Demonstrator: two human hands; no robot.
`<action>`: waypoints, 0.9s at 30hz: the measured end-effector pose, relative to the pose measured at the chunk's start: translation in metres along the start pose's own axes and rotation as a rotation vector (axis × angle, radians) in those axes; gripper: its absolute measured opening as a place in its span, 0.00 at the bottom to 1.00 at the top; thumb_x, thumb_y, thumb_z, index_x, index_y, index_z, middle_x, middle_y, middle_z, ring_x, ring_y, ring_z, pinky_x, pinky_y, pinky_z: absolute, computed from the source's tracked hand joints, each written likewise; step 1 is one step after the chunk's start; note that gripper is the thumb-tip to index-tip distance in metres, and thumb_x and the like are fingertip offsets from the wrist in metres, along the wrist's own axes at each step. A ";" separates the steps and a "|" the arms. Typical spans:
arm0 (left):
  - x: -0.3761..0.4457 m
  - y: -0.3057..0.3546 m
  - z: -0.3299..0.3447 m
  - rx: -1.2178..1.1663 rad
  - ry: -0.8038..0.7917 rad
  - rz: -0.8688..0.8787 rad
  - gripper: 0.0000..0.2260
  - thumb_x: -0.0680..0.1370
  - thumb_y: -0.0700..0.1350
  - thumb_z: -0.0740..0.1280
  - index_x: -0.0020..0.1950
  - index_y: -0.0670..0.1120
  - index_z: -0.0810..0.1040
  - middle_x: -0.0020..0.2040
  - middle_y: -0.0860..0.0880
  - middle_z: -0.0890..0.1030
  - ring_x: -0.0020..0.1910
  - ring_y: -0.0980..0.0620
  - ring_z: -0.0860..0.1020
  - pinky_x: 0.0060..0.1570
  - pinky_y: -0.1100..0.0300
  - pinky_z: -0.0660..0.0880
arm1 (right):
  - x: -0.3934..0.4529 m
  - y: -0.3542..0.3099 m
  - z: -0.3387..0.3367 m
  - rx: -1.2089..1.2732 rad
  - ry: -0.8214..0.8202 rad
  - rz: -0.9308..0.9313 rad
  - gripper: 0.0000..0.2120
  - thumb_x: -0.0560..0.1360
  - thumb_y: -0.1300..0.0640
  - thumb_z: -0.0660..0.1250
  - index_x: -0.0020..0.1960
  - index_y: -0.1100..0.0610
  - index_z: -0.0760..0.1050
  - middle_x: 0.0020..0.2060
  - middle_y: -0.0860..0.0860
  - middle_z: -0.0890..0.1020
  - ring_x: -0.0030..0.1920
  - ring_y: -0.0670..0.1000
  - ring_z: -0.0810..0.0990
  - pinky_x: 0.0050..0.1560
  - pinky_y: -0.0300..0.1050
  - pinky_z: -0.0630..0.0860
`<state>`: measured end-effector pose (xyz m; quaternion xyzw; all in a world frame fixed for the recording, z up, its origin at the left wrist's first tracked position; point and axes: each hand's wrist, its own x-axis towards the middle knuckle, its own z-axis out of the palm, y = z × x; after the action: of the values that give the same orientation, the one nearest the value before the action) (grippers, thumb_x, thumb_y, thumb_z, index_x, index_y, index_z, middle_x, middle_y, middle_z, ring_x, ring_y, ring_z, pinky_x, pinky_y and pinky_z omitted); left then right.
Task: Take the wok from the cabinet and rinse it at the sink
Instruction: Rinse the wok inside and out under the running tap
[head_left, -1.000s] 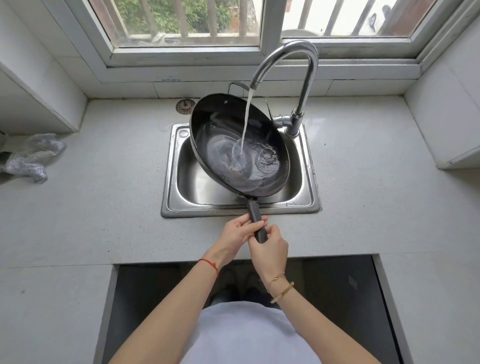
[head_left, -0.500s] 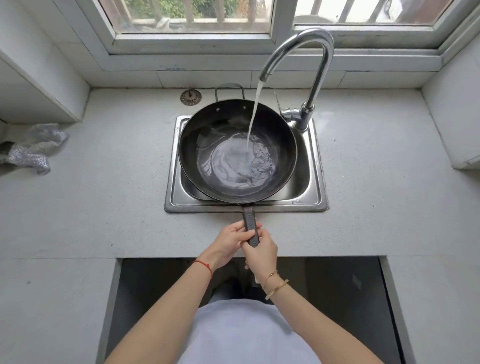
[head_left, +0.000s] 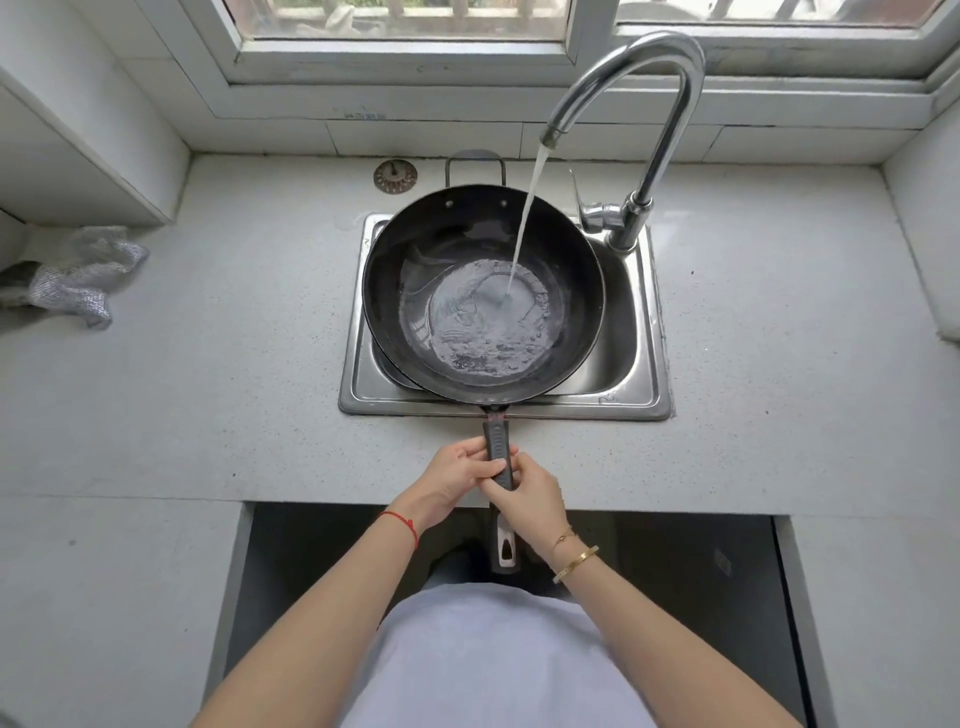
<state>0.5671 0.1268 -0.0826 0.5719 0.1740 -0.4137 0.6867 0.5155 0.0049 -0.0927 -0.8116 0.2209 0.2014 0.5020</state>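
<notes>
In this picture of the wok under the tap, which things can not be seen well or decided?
- Sink drain, head view: hidden under the wok.
- Wok's underside: faces away from the camera.
- Middle of the wok handle: covered by the grip of the left hand and right hand.
- Cabinet opening below the counter: too dark, partly blocked by the arms and body.
- Faucet lever position: too small to judge.
</notes>
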 end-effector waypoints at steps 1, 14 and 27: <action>0.000 0.001 0.000 0.006 0.006 0.001 0.14 0.77 0.31 0.66 0.60 0.41 0.80 0.58 0.41 0.83 0.58 0.45 0.81 0.62 0.55 0.76 | 0.002 0.001 -0.007 -0.070 -0.033 -0.030 0.14 0.73 0.44 0.71 0.53 0.51 0.77 0.38 0.47 0.82 0.38 0.46 0.81 0.40 0.43 0.80; 0.002 0.001 0.026 0.407 0.374 0.098 0.08 0.78 0.45 0.69 0.56 0.49 0.77 0.50 0.51 0.82 0.49 0.53 0.80 0.51 0.61 0.77 | 0.081 -0.050 -0.113 -0.139 0.103 -0.497 0.11 0.75 0.61 0.67 0.57 0.58 0.78 0.51 0.52 0.81 0.53 0.48 0.79 0.56 0.45 0.77; 0.007 0.016 0.023 0.478 0.380 0.027 0.16 0.76 0.46 0.72 0.63 0.45 0.78 0.49 0.52 0.79 0.50 0.53 0.78 0.55 0.58 0.78 | 0.269 -0.164 -0.190 -0.879 0.253 -0.567 0.28 0.80 0.61 0.57 0.79 0.61 0.56 0.79 0.56 0.59 0.78 0.61 0.55 0.78 0.55 0.54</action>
<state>0.5776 0.1029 -0.0706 0.7866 0.1894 -0.3196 0.4932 0.8484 -0.1431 -0.0422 -0.9909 -0.0532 0.0321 0.1192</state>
